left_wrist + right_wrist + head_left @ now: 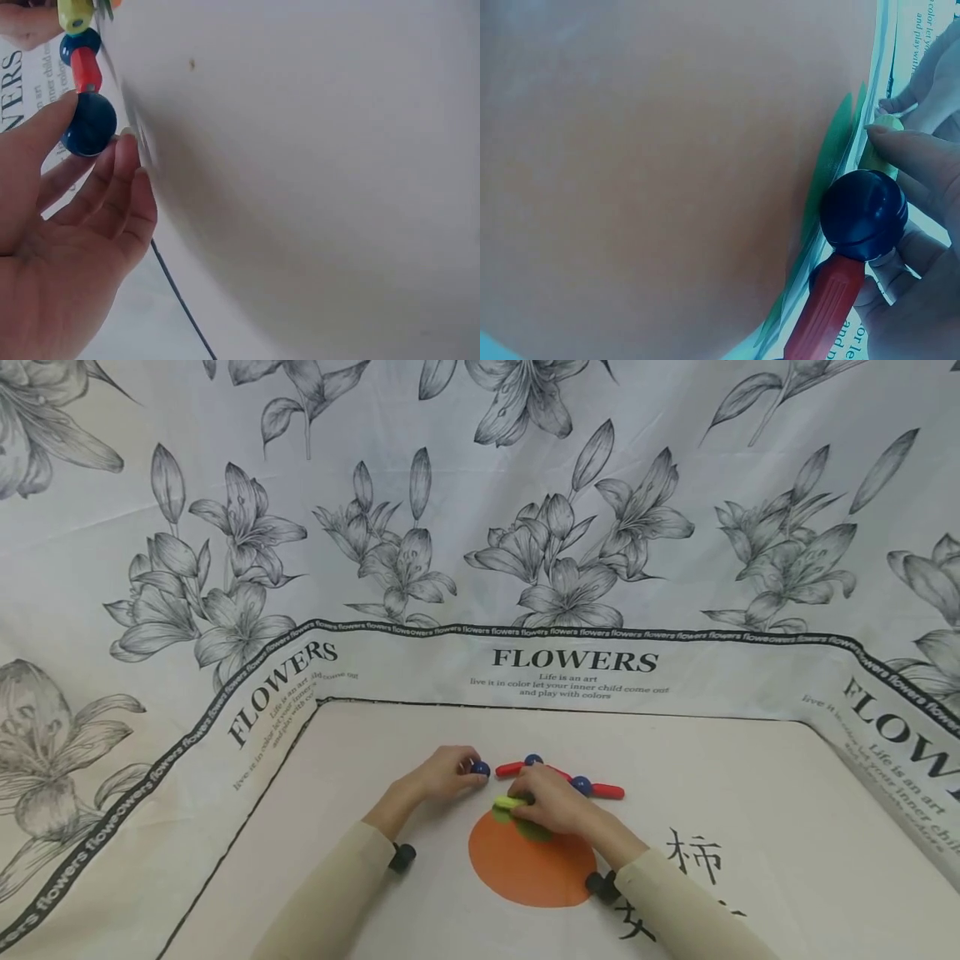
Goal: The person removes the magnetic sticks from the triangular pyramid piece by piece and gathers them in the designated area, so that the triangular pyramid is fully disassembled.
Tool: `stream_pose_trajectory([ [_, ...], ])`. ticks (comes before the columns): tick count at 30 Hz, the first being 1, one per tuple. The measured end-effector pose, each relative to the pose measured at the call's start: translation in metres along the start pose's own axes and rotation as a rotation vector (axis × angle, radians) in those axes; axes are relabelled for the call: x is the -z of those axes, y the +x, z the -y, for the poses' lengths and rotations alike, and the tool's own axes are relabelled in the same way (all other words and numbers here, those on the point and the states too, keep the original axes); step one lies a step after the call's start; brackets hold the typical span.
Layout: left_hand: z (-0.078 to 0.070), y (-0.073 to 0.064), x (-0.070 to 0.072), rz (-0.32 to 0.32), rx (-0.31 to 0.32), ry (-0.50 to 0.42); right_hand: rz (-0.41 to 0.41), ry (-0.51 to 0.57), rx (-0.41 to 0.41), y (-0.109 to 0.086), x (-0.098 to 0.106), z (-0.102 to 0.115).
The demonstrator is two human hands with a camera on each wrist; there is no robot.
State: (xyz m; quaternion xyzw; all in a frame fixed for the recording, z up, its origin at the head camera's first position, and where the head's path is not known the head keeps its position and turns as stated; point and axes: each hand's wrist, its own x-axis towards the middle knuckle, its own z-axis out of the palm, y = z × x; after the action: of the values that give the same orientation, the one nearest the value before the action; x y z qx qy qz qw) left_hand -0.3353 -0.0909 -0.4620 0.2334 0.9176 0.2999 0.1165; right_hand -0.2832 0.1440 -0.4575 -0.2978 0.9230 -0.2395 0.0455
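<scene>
In the head view my left hand (447, 775) pinches a dark blue ball (481, 769) between thumb and fingers, just above the pale table. The same ball (90, 126) shows large in the left wrist view. My right hand (558, 802) grips a yellow-green rod (507, 803) near the top of a printed orange fruit. Beyond the right hand lies a chain of red rods (608, 791) and blue balls (581, 786), partly hidden by that hand. In the right wrist view, a blue ball (864, 214) and a red rod (825, 309) appear close by the right fingers.
The table cover carries a printed orange persimmon (528, 864) with green leaves and black characters (693, 857) to its right. A white flower-patterned curtain (570, 672) borders the table at the back and sides. Each wrist wears a small black camera.
</scene>
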Motion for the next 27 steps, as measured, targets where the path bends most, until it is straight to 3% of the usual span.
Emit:
stream_pose_trajectory([
  [6,0.005,0.016,0.004,-0.086,0.017,-0.035,0.006,0.007,0.014,-0.003,-0.002,0.002],
  [12,0.013,0.039,0.001,-0.172,0.092,-0.032,-0.002,-0.004,0.017,-0.005,-0.002,0.001],
  [20,0.015,0.054,-0.002,-0.237,0.22,-0.06,0.001,-0.009,0.017,-0.006,0.0,-0.001],
  [27,0.013,0.062,-0.004,-0.25,0.235,-0.058,-0.013,-0.012,0.016,-0.009,0.004,-0.003],
])
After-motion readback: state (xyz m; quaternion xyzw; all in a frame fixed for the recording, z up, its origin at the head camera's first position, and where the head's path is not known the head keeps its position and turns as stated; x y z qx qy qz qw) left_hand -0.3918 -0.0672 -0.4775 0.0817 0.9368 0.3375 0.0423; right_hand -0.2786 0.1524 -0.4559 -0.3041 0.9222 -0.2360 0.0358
